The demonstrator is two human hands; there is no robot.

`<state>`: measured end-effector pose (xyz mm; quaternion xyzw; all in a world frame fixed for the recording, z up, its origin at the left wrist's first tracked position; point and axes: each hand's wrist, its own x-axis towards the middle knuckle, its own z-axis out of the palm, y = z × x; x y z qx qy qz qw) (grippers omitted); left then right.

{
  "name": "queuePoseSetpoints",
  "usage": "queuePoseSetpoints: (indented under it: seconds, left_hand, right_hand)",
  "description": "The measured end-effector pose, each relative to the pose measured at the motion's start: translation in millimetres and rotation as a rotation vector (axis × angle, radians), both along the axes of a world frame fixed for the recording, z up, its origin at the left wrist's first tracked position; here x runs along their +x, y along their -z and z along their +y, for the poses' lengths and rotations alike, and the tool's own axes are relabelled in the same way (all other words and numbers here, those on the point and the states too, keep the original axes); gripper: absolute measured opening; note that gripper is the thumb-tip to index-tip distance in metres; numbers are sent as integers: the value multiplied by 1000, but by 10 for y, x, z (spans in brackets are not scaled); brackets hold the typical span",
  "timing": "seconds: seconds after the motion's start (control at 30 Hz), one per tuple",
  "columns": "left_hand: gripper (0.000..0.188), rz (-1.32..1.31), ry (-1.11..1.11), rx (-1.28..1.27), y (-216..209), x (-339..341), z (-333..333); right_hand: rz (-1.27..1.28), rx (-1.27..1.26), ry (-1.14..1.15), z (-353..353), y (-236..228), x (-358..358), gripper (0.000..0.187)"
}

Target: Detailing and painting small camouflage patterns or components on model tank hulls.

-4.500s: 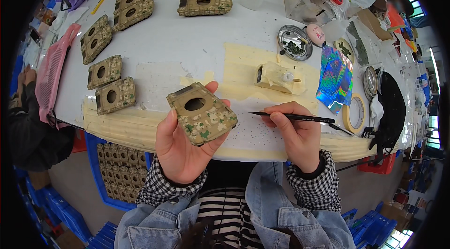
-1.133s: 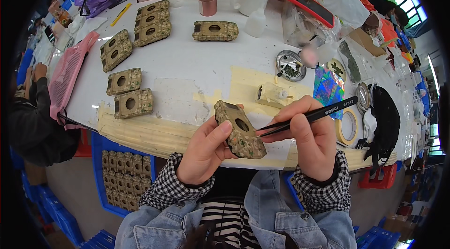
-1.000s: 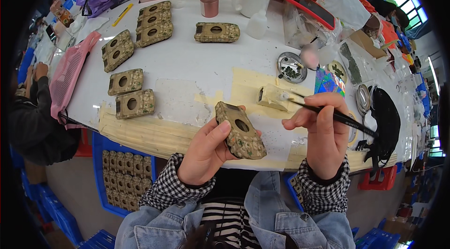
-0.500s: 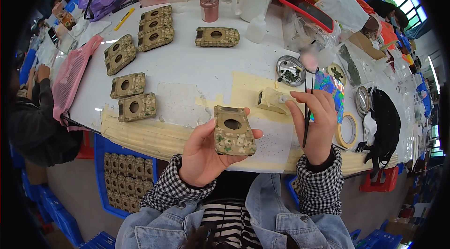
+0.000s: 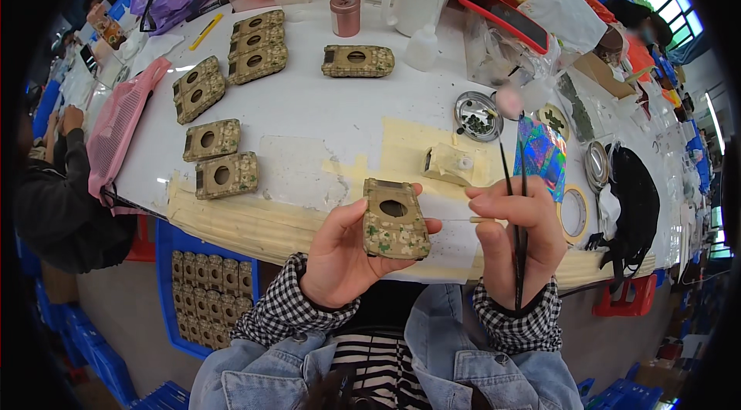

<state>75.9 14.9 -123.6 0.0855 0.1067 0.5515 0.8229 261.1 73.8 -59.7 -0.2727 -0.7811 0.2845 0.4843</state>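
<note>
My left hand grips a camouflage-painted model tank hull, its round opening facing up. In my right hand a thin needle-like tool with a pale handle is pinched between thumb and finger. Its fine tip points left at the hull's side; whether it touches cannot be made out. The same hand also keeps black tweezers tucked among its fingers, their tips pointing away from me. Just beyond the hands lies a beige tape-covered block with a whitish nub on top.
More tank hulls stand at left and at the back. A round metal dish holds small dark green pieces. Right of my hand are a tape roll and a black bag. A blue crate of hulls sits below the table edge.
My right hand has come away from the tape-covered block, toward me, and now holds the needle-like tool. The tweezers have swung in its grip. My left hand has shifted the hull slightly right.
</note>
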Motion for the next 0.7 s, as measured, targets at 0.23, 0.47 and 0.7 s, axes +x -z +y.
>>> queuePoseSetpoints:
  seconds: [0.23,0.47,0.7]
  left_hand:
    - [56,67,-8,-39,-4,38,-39]
    - [56,73,-19,-47,-10,46,-43]
    - [56,64,-13,-55,5,49,-42]
  right_hand:
    - [-39,-111,-98,-21,17,-154,17]
    - [-35,-154,-85,-29,39,-168,15]
    - [-42,-142,-77,-28,56,-172,15]
